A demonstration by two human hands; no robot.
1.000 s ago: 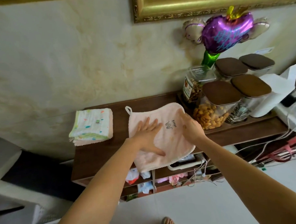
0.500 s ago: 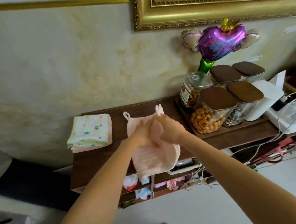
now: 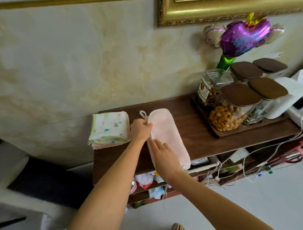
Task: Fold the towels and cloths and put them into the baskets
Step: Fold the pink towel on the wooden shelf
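Your left hand [image 3: 140,130] pinches the far-left edge of the pink terry cloth [image 3: 167,136] — folded lengthwise on the dark wooden shelf [image 3: 196,132] — to hold the edges aligned. Your right hand [image 3: 164,157] presses flat, fingers straight, on its near end.

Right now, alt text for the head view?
Two bare hands fold a pink towel in half on a dark wooden shelf: the left hand pinches its edge, the right hand lies flat on it. Folded cloths sit stacked to the left, lidded jars to the right.
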